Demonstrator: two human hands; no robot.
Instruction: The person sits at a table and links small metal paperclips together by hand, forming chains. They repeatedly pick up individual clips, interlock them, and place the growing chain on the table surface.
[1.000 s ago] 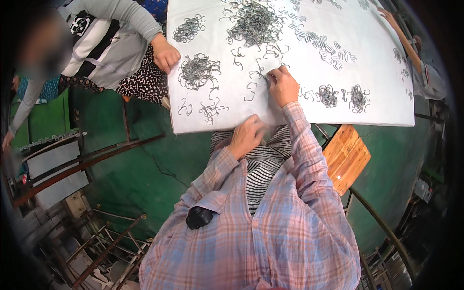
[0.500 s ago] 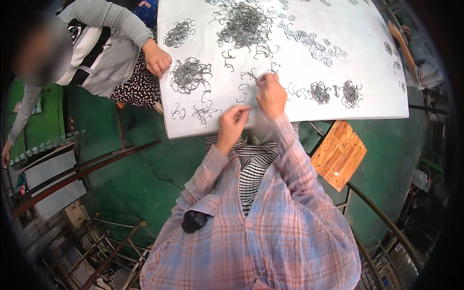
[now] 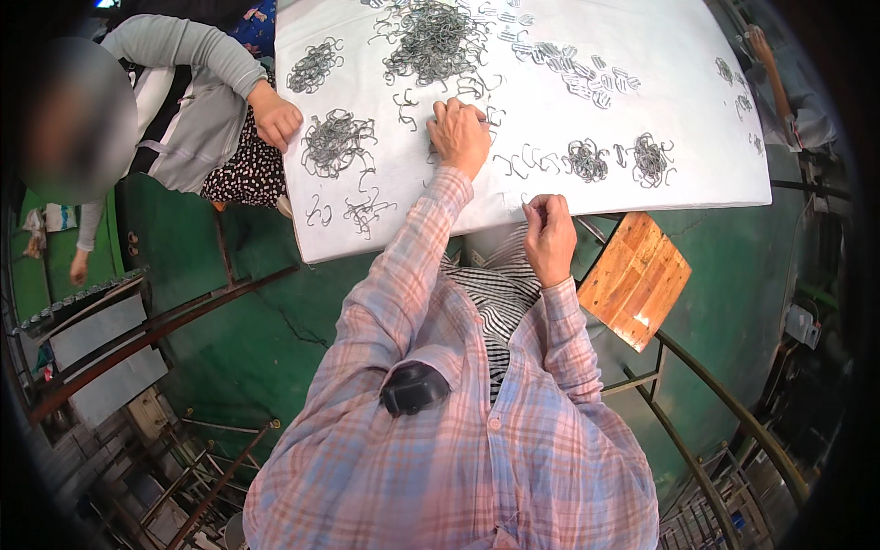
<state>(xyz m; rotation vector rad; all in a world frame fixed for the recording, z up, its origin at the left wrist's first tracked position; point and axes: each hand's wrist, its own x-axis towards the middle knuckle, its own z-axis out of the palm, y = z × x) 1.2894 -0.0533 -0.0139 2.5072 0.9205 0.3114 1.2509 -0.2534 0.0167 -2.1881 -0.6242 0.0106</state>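
Note:
My left hand reaches forward over the white table, fingers bent down and close together among loose dark bent wire hooks. What its fingertips touch is hidden under the hand. My right hand is drawn back at the table's near edge, thumb and fingers pinched. A thin curved bit of wire seems to show at its fingertips. Beyond my left hand lies a big heap of wire hooks. A short row of loose wire hooks lies between my two hands and the smaller piles to the right.
Two small hook piles lie at right, and more hook piles at left. Flat striped bundles spread behind. A co-worker's hand rests on the left edge. A wooden stool stands beside me.
My left hand has gone forward from the near edge to the loose hooks. My right hand has pulled back from the hooks toward me. The view has shifted slightly.

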